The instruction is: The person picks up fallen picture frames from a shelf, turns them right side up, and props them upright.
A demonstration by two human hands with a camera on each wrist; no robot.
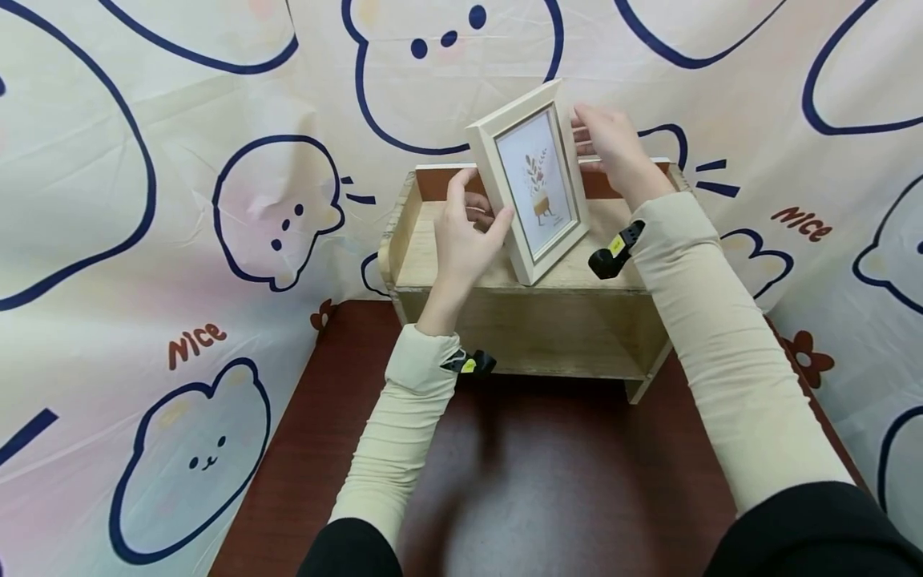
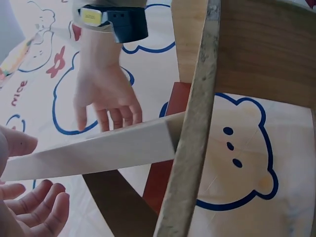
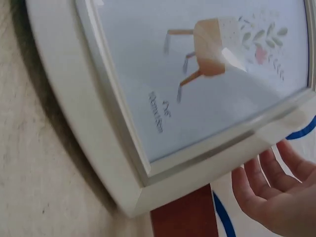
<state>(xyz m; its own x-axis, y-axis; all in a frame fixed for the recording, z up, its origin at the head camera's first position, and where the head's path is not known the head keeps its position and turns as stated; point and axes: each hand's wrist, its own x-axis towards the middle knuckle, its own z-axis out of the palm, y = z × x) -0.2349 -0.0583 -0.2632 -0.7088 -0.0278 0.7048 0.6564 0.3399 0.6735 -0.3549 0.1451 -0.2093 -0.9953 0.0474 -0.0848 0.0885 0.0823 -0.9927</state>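
Note:
A cream picture frame (image 1: 532, 180) with a plant print stands tilted back and turned on the top of a small wooden shelf (image 1: 577, 276). In the left wrist view the frame's side (image 2: 123, 145) faces me, with a dark stand (image 2: 118, 202) behind it. My left hand (image 1: 465, 232) holds the frame's left edge, thumb to the front and fingers to the back. My right hand (image 1: 616, 148) is at the opposite edge, its fingers extended and partly hidden behind the frame. In the right wrist view those fingers (image 3: 266, 173) lie along the frame's edge.
The shelf has raised side panels (image 1: 400, 220), a reddish-brown back strip (image 1: 440, 184) and an open lower compartment. It stands on a dark red-brown table (image 1: 548, 481). A cloth backdrop (image 1: 303, 104) with cartoon bears surrounds the table.

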